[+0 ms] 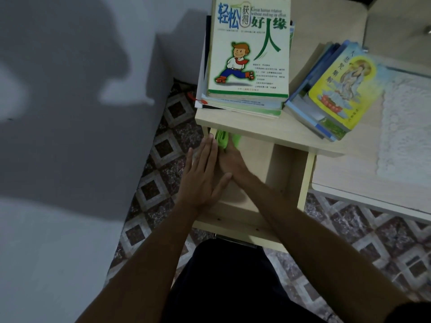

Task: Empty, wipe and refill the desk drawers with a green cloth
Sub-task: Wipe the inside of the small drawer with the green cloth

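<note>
A light wooden drawer (303,183) is pulled out from under the desk top, and I see nothing lying in its visible part. A green cloth (224,139) is bunched at its far left corner, partly hidden under the desk edge. My right hand (231,162) reaches across into the drawer, its fingers on the cloth. My left hand (203,176) lies flat with straight fingers along the drawer's left wall, holding nothing. My forearms cross over the drawer's front.
Two stacks of books sit on the desk top: one with a cartoon-boy cover (249,47), and a fanned one topped by a yellow book (342,89). A white lace mat (405,127) lies at right. A grey wall (70,113) stands at left over patterned floor tiles (161,173).
</note>
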